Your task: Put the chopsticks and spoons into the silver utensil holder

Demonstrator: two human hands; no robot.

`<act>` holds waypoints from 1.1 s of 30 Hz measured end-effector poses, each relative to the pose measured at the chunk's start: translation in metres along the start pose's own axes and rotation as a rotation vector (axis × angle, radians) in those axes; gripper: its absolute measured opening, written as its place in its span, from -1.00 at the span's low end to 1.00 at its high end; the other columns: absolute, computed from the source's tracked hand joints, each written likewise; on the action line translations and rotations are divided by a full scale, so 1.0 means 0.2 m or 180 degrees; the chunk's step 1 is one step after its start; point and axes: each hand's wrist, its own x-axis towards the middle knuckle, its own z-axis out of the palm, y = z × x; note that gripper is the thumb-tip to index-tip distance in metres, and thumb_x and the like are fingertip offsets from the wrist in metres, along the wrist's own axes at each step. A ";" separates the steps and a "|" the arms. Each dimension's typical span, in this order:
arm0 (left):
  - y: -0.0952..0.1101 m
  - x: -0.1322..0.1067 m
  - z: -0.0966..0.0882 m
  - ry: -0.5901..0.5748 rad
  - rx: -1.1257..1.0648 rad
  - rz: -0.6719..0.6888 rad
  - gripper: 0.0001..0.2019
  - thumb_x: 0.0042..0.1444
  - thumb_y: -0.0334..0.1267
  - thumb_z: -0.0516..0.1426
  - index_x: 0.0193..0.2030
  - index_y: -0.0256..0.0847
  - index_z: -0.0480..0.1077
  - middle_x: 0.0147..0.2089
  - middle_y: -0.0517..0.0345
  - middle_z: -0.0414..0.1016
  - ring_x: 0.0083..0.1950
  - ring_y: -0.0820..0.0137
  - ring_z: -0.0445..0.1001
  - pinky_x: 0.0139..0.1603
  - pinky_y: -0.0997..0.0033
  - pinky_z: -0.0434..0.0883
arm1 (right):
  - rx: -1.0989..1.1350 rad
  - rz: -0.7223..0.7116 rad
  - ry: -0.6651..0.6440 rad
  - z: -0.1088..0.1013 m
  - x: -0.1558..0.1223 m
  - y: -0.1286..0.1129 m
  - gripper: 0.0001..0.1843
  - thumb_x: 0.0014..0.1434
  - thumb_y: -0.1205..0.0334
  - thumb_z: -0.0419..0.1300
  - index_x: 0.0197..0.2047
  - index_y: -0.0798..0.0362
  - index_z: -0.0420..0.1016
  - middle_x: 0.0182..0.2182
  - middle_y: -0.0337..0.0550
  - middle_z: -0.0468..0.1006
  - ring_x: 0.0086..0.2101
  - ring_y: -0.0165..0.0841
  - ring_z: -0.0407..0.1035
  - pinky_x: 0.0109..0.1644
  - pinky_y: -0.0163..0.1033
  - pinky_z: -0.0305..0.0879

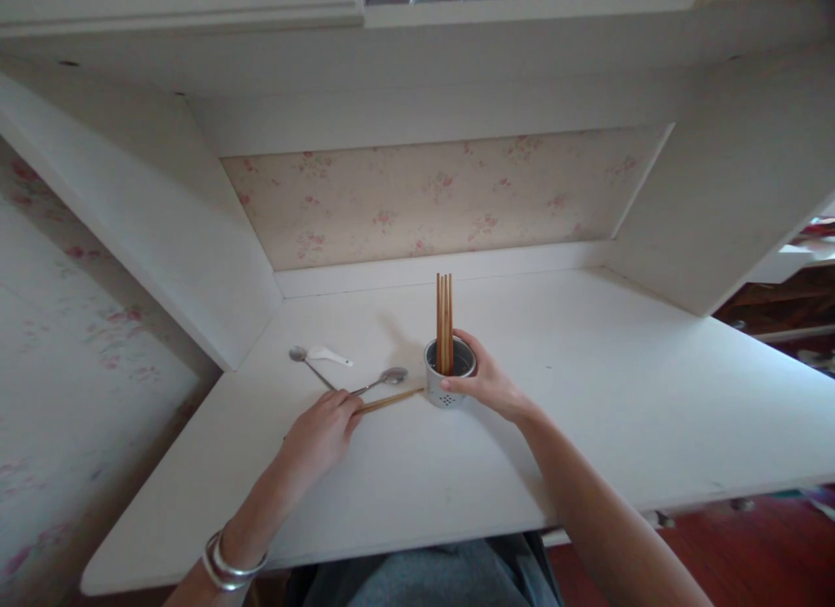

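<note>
My right hand (484, 379) is wrapped round the right side of a grey metal utensil holder (446, 391) with small holes in its wall. Several wooden chopsticks (444, 320) stand upright inside it. Left of the holder, my left hand (326, 426) is closed on wooden chopsticks (391, 401) that lie low over the table, their tips pointing at the holder's base. How many it grips is hidden by the fingers. Just beyond that hand lie a metal spoon (393, 376), a second metal spoon (298, 354) and a white soup spoon (330, 356).
The white tabletop (626, 381) runs under a low overhead cabinet (417, 59). Side panels (731, 172) stand at left and right, and a floral back panel (417, 203) closes the rear. The table's front edge is close to my body.
</note>
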 end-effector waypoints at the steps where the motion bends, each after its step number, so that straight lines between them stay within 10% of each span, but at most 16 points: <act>1: -0.02 -0.01 0.02 -0.0024 0.0049 -0.0032 -0.76 0.21 -0.30 -0.06 -0.16 -0.18 0.42 -0.16 0.01 0.43 -0.06 0.25 0.38 -0.01 0.28 0.28 | 0.0009 0.0007 0.0000 0.00 0.00 0.00 -0.07 -0.21 0.18 0.44 0.21 -0.08 0.13 0.05 -0.06 0.43 0.02 -0.18 0.34 0.15 0.00 0.19; 19: -0.10 0.17 0.01 -0.0858 -0.0290 -0.0897 -0.80 0.02 -0.15 0.07 -0.35 -0.18 0.46 -0.36 0.09 0.54 -0.33 0.31 0.46 -0.41 0.47 0.16 | 0.0020 -0.0022 -0.0075 0.00 0.00 0.01 -0.08 -0.18 0.14 0.44 0.20 -0.08 0.10 0.07 -0.06 0.39 0.06 -0.16 0.29 0.19 0.04 0.15; 27: -0.08 0.18 -0.10 -0.0160 -0.0766 -0.0780 -0.77 0.07 -0.12 0.04 -0.36 -0.19 0.45 -0.36 0.11 0.52 -0.31 0.30 0.47 -0.33 0.42 0.25 | 0.0073 -0.0020 -0.0057 0.00 0.00 0.03 -0.07 -0.18 0.14 0.45 0.21 -0.09 0.09 0.07 -0.07 0.40 0.05 -0.16 0.31 0.18 0.05 0.16; 33: 0.07 0.25 -0.21 0.0878 -0.2783 -0.0747 -0.67 0.06 -0.04 0.12 -0.17 -0.26 0.39 -0.35 0.11 0.45 -0.32 0.36 0.46 -0.26 0.35 0.41 | -0.0036 -0.0049 -0.0022 0.00 -0.01 0.01 -0.07 -0.19 0.14 0.45 0.20 -0.08 0.09 0.04 -0.07 0.41 0.03 -0.16 0.32 0.16 0.04 0.18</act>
